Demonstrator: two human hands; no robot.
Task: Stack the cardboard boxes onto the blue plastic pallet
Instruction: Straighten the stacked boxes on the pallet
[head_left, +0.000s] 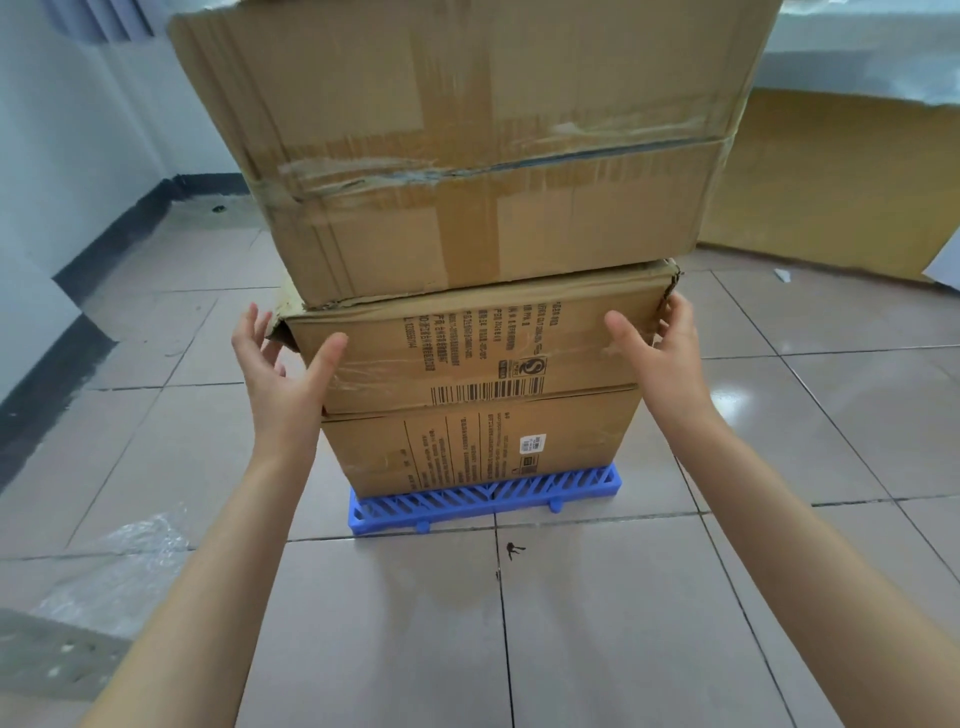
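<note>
- Cardboard boxes stacked: three — top box (467, 145), middle box (467, 348), bottom box (467, 447).
- Blue pallet (483, 499): one.
- Hands: two — left hand (283, 374), right hand (660, 353).

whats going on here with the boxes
A person is stacking cardboard boxes on a blue plastic pallet on the tiled floor. Three boxes are piled up: a bottom box, a middle box with a barcode, and a large top box sitting askew and overhanging. The left hand and right hand are open at either end of the middle box, holding nothing; the right fingers look close to its torn corner.
</note>
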